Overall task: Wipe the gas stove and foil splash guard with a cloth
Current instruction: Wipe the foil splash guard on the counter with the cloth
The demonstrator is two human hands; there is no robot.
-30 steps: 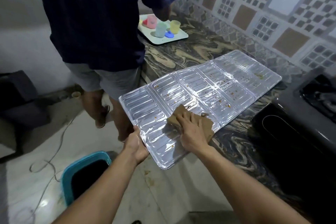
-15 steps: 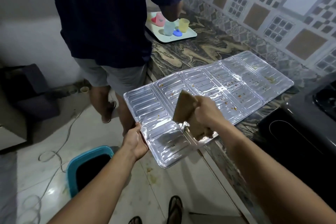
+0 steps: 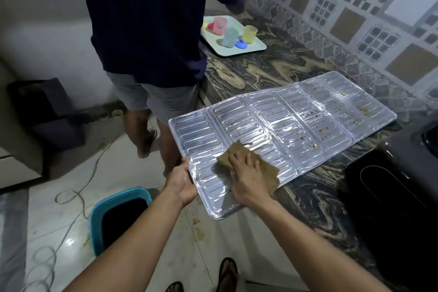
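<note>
Closest to the camera, two sandalled feet [image 3: 227,272] are standing on a pale glossy tiled floor [image 3: 59,225], beside a teal plastic bin [image 3: 99,218] with a dark inside and a thin grey cable [image 3: 78,197] that is curling across the tiles. The left hand [image 3: 181,182] is closing around the near edge of the foil splash guard [image 3: 296,125], thumb on top. The right hand [image 3: 247,179] is lying flat, fingers spread, and is pressing a brown cloth [image 3: 267,170] onto the foil. The guard is a shiny ribbed sheet of hinged panels, spotted with orange crumbs; it is lying on the dark marbled desk [image 3: 272,71] with its near end hanging over the edge. At the right the black gas stove [image 3: 391,185] is sitting. Farther back, another person in a dark shirt [image 3: 151,19] is standing by a pale tray [image 3: 251,47] of coloured cups, below a patterned tile wall [image 3: 355,12].
</note>
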